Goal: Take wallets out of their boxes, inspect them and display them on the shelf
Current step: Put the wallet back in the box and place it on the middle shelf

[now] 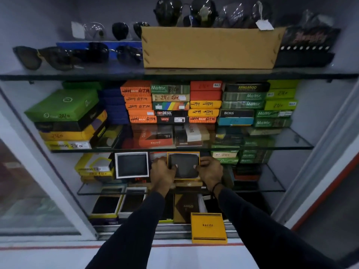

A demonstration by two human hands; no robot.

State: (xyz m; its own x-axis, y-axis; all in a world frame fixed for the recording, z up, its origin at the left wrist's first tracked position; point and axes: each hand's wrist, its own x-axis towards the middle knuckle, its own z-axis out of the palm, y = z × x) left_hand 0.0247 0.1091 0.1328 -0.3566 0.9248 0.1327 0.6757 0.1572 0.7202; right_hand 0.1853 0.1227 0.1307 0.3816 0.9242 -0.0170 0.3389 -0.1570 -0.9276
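A dark wallet [184, 164] sits upright in an open yellow-rimmed box [183, 153] on the third glass shelf [258, 189]. My left hand [161, 172] grips the box's left edge, thumb on the wallet's lower left. My right hand [210, 171] grips its right edge, thumb on the wallet's lower right. To the left stands another dark wallet in a white-rimmed box [132, 165]. A yellow box lid [208, 227] marked BALISI leans at the cabinet's front edge, below my right forearm.
Stacked wallet boxes [171, 102] in orange, green, yellow and black fill the second shelf. Sunglasses [58, 57] and a cardboard box [209, 48] sit on the top shelf. More open boxed wallets [118, 203] lie on the bottom level. A sliding glass door [29, 181] stands at left.
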